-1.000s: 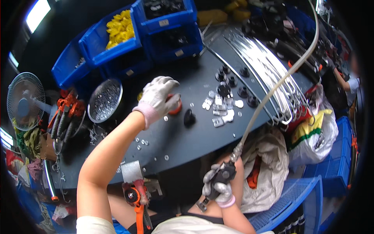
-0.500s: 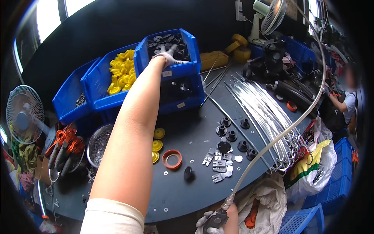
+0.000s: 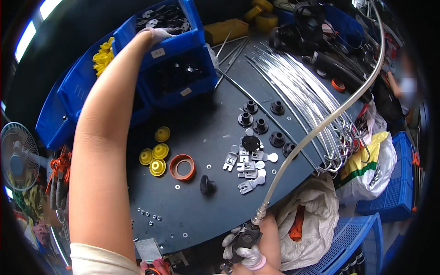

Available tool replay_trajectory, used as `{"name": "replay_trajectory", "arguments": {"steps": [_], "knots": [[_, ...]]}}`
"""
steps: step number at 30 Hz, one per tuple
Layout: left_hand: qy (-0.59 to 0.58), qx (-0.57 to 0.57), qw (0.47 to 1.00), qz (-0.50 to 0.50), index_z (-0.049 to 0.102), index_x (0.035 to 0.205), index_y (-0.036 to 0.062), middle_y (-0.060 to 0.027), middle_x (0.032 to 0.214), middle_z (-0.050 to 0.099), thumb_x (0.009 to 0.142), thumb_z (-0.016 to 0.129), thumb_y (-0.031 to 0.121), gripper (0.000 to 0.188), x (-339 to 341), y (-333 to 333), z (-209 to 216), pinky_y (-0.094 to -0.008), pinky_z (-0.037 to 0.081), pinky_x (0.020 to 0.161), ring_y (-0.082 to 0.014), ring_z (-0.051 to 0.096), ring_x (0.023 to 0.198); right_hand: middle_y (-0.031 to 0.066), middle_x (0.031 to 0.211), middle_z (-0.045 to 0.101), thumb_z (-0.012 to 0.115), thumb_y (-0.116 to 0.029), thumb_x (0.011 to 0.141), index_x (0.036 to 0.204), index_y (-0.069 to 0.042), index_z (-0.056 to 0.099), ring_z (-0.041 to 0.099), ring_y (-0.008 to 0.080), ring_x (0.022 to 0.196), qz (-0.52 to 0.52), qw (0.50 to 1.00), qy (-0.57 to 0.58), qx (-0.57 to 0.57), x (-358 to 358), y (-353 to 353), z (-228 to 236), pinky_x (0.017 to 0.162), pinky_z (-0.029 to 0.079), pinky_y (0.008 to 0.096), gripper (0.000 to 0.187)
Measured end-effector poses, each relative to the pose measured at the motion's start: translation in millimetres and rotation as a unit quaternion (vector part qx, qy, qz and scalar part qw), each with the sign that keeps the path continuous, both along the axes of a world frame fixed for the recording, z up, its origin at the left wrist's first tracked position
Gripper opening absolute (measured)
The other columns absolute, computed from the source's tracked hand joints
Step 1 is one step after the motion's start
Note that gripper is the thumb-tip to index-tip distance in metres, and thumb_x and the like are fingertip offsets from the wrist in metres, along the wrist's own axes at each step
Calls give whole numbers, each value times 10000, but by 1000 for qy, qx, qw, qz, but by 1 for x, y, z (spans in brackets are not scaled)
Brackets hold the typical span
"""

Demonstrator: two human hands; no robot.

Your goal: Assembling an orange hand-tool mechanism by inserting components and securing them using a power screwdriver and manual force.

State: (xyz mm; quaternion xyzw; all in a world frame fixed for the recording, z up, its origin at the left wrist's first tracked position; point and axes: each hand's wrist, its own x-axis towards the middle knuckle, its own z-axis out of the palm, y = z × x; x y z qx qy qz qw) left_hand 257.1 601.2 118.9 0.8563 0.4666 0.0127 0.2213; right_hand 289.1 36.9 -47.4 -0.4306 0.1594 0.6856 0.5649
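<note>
My left hand, in a pale glove, reaches over the front rim of the upper blue bin. Inside it are black perforated discs. The bin wall hides most of these fingers, so what they hold does not show. At the lower edge my right hand, gloved too, is closed around a black air tool joined to a clear hose. Between the arms lie yellow round caps, an orange-red ring, a black flanged knob and several grey metal clips.
Black flanged bushings stand beside a bundle of hooked metal rods on the dark table. Orange-handled tools and a fan are at left. Sacks and blue crates flank the right edge. A person is at far right.
The view has tilted down and shifted right. My left hand has drawn back toward the bin's front rim, its spread fingers now mostly hidden. The right hand and air tool have come further into view.
</note>
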Motion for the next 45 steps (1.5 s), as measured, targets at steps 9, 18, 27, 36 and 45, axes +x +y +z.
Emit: {"name": "replay_trajectory", "arguments": {"steps": [9, 18, 27, 36, 45], "knots": [[-40, 49, 998, -26, 494, 1383, 159, -55, 1204, 643, 879, 664, 434, 599, -7, -15, 4, -267, 523, 833, -123, 638, 999, 200, 712, 609, 372, -592, 904, 1040, -47, 548, 615, 309, 542, 0, 1000, 9, 26, 8, -15, -9, 497, 525, 365, 588], [-28, 165, 983, -68, 506, 1363, 64, -112, 1223, 629, 878, 677, 412, 621, -4, -23, 2, -297, 490, 921, -189, 617, 1085, 128, 1023, 608, 687, -202, 824, 1233, -112, 452, 627, 191, 729, -43, 949, -32, 312, -33, -51, -99, 590, 550, 309, 480], [-139, 102, 983, -58, 609, 1243, 105, -47, 1163, 632, 937, 593, 402, 427, -4, -9, -13, -257, 456, 902, -132, 592, 1059, 241, 1081, 609, 697, -37, 727, 1354, -48, 393, 684, 289, 762, -49, 940, 36, 335, -24, -50, -123, 675, 581, 381, 697], [70, 67, 984, -152, 570, 1305, 135, -62, 1180, 632, 911, 604, 336, 443, -17, -5, 8, -287, 476, 886, -129, 592, 1042, 176, 941, 610, 635, -318, 842, 1187, -65, 471, 644, 253, 696, 31, 972, -122, 197, -5, -33, -52, 574, 548, 350, 458], [75, 24, 986, -146, 567, 1311, 138, -64, 1188, 629, 897, 612, 321, 455, -2, 1, -4, -291, 476, 892, -133, 590, 1048, 214, 945, 633, 703, -175, 843, 1220, -42, 423, 678, 267, 729, -41, 969, 228, 91, 27, -27, -26, 586, 552, 357, 488]]}}
